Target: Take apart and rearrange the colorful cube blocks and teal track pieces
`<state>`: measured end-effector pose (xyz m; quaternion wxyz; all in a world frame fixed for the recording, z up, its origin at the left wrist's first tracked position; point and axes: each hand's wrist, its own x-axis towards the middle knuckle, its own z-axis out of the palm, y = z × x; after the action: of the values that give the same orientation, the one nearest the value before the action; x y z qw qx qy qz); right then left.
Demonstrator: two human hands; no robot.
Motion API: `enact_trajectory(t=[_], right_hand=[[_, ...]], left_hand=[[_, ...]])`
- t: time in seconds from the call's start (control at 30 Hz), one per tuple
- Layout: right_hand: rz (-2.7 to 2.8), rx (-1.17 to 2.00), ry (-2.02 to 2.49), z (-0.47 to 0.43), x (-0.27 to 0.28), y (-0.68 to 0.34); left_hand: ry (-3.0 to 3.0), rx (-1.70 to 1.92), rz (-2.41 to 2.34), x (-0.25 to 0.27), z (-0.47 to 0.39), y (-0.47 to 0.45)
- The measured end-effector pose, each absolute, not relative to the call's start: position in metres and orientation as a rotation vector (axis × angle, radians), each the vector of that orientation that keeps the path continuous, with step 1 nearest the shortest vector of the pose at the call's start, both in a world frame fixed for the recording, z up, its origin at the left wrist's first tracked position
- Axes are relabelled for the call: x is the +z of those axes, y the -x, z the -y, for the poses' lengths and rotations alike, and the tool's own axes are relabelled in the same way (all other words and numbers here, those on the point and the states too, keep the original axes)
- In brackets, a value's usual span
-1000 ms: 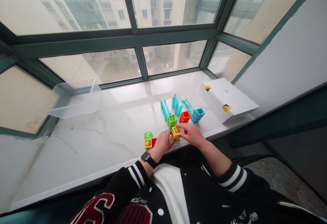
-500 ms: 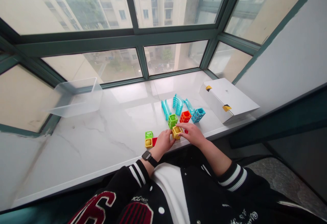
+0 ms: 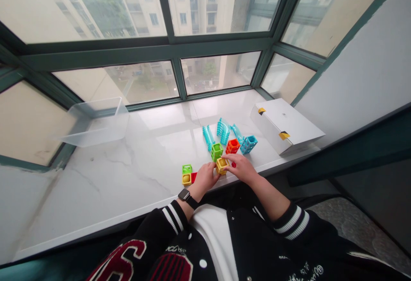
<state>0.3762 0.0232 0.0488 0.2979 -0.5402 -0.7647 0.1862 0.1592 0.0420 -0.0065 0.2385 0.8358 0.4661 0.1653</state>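
Near the front edge of the sill, a yellow toy block with a round hollow sits between my hands. My left hand grips its left side, fingertips partly hidden. From the right, my right hand pinches it between thumb and fingers. Right behind stands a green block, with an orange-red block and a blue block to its right. Left of my left hand lie a light green block, a yellow block and a red block, partly covered by that hand.
Translucent turquoise track pieces lie behind the blocks. A white box with yellow-black tabs stands at the right. At the far left is a clear plastic bin. Green-framed windows bound the white marble-look sill.
Almost nothing differs. Both hands stay on the yellow block, and the view has shifted very slightly.
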Motion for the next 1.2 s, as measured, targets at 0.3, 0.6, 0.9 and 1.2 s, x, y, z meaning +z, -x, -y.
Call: enact_trajectory(t=[0.3, 0.6, 0.9, 1.2], right_hand=[[2.037, 0.484, 1.421, -0.024, 0.046, -0.378], [2.039, 0.462, 1.419, -0.024, 0.041, -0.38], [2.072, 0.428, 1.446, -0.022, 0.04, -0.382], [2.079, 0.405, 1.472, -0.021, 0.042, -0.385]], left_hand=[[-2.314, 0.413, -1.262, -0.004, -0.044, -0.156], [-2.147, 0.662, -1.438, 0.01, -0.06, -0.076], [-1.944, 0.847, -1.626, 0.008, -0.043, 0.0], [-2.032, 0.848, -1.49, -0.002, -0.024, -0.003]])
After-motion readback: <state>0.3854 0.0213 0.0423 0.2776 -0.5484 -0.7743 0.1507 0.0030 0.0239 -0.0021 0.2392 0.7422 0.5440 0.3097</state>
